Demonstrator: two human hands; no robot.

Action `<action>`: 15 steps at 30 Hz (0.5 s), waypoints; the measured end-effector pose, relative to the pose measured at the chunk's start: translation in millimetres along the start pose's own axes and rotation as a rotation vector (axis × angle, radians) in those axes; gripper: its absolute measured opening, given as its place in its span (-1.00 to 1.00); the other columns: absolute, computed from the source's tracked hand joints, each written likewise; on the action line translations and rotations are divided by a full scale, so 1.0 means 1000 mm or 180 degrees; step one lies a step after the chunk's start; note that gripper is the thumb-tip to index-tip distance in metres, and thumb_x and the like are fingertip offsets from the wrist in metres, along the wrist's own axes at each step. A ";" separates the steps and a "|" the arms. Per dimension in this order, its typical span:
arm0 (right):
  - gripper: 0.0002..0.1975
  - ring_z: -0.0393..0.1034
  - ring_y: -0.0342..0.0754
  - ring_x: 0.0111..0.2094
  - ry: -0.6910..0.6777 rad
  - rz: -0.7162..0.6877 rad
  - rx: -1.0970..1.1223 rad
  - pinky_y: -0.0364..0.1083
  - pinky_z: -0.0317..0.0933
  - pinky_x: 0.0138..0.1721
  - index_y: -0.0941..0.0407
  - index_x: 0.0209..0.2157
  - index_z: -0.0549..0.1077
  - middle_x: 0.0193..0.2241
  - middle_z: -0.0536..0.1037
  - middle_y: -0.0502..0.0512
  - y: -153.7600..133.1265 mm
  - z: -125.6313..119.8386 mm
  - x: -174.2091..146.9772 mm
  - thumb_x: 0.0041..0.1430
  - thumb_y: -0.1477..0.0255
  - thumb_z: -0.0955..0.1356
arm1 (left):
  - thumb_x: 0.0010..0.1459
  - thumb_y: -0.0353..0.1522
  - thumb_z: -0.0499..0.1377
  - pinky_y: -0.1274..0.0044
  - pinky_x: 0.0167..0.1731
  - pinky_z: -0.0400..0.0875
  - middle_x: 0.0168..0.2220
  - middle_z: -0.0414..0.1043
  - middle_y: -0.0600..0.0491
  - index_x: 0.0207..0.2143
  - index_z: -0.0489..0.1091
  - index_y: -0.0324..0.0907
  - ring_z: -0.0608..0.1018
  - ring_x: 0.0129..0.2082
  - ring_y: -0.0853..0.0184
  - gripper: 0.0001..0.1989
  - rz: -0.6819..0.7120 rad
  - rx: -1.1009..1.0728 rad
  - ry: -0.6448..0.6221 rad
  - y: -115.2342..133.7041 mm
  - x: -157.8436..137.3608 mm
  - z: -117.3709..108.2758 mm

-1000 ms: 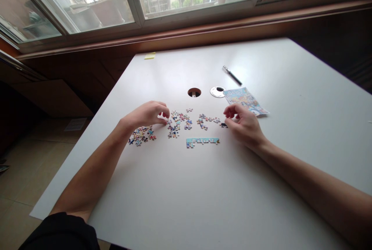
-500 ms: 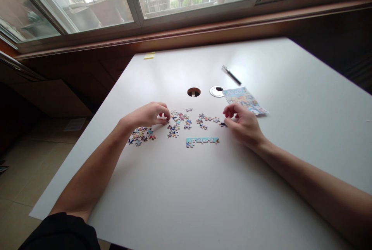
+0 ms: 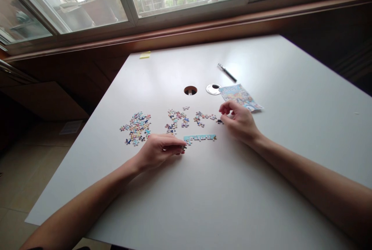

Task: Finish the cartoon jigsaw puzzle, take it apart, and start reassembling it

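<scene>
My left hand (image 3: 162, 147) is closed in a pinch on a small jigsaw puzzle piece (image 3: 183, 148), partly covered by the fingertips. That piece is at the lower left corner of a joined strip of puzzle (image 3: 200, 137), light blue along its top edge. My right hand (image 3: 238, 120) rests to the right of the strip with its fingers curled and fingertips close together; what they hold, if anything, is hidden. A dark puzzle piece (image 3: 219, 121) lies just under its thumb. Loose pieces (image 3: 200, 118) are scattered beyond the strip, between the hands.
A dense pile of puzzle pieces (image 3: 139, 126) lies at the left, beside a looser cluster (image 3: 177, 116). Farther back are a round hole (image 3: 190, 90) in the white table, a metal cover (image 3: 213, 89), a picture sheet (image 3: 241, 96) and a pen (image 3: 227, 72).
My left hand has moved from the loose pieces toward me and right, to the strip's lower left corner, bringing a puzzle piece. My right hand keeps its pose; the view has shifted slightly.
</scene>
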State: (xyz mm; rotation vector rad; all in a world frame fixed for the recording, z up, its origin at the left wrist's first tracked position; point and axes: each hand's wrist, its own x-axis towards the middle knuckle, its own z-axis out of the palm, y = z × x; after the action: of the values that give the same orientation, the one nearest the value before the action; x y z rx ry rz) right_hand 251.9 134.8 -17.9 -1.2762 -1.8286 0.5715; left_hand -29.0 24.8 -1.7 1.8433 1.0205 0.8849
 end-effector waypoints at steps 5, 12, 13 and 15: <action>-0.89 0.34 -0.02 -0.36 0.0029 -0.0109 -0.0091 -0.06 0.17 -0.39 0.05 -0.41 0.39 -0.43 0.44 0.03 -0.001 -0.001 0.000 -0.04 0.52 0.30 | 0.18 -0.36 0.32 0.52 -0.35 0.53 -0.30 0.61 -0.03 -0.18 0.59 -0.15 0.59 -0.38 0.34 -0.85 0.0490 0.0748 0.0335 -0.007 0.003 0.010; -0.90 0.35 -0.01 -0.35 -0.0006 -0.0144 -0.0099 -0.05 0.19 -0.38 0.04 -0.43 0.39 -0.43 0.45 0.04 -0.001 0.000 0.000 -0.04 0.52 0.30 | 0.22 -0.29 0.29 0.43 -0.26 0.47 -0.31 0.54 -0.03 -0.16 0.56 -0.10 0.51 -0.29 0.28 -0.85 0.0667 0.1418 0.0315 -0.008 0.004 0.015; -0.90 0.35 0.00 -0.35 -0.0015 -0.0129 -0.0105 -0.05 0.19 -0.37 0.04 -0.43 0.39 -0.43 0.45 0.04 -0.001 0.000 0.000 -0.04 0.52 0.30 | 0.23 -0.29 0.29 0.44 -0.27 0.47 -0.32 0.53 -0.03 -0.17 0.56 -0.10 0.51 -0.30 0.28 -0.85 0.0637 0.1428 0.0327 -0.009 0.004 0.015; -0.90 0.35 -0.01 -0.36 -0.0029 -0.0113 -0.0103 -0.05 0.18 -0.37 0.04 -0.43 0.39 -0.43 0.45 0.04 -0.001 0.000 0.000 -0.04 0.52 0.30 | 0.22 -0.30 0.29 0.47 -0.30 0.46 -0.32 0.52 -0.02 -0.17 0.56 -0.10 0.51 -0.31 0.30 -0.86 0.0585 0.1428 0.0356 -0.008 0.003 0.016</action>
State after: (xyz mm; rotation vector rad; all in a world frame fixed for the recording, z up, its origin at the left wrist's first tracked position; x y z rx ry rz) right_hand 251.5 134.2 -17.3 -1.2619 -1.8712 0.5310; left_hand -16.7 25.0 -15.2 2.3131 1.2065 0.9290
